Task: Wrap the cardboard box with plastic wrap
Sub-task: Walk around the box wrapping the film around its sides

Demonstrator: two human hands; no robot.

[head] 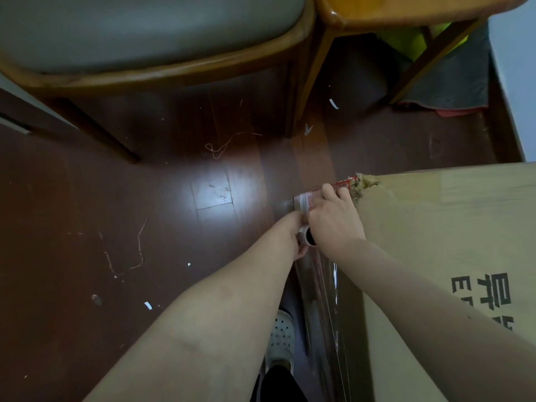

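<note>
Plastic wrap roll (306, 201): a long tube with a red-and-white printed label. Its near end shows a dark hollow core, and it lies along the left edge of the box.
Left hand (294, 237): grips the roll's near end, fingers curled round the tube from the left.
Right hand (333, 220): clamped over the top of the roll just beyond the left hand, with fingers wrapped down over the label.
Film (324, 300): a clear, glossy sheet with creases, running from the held roll back toward the person down the box's side.
Cardboard box (435, 227): large, flat-faced and matte tan, directly right of the grip. It has black printed characters on top.
Torn corner (364, 184): ragged brown cardboard just past the right hand's fingertips, touching the far end of the roll.
Floor (145, 227): dark reddish wood planks, shiny, left of and below the hands.
Strings (127, 256): thin curled threads well left of the grip.
Chair (174, 71): curved wooden frame with a grey cushion, far beyond the hands.
Clog (281, 335): white and perforated, beneath the left forearm.
</note>
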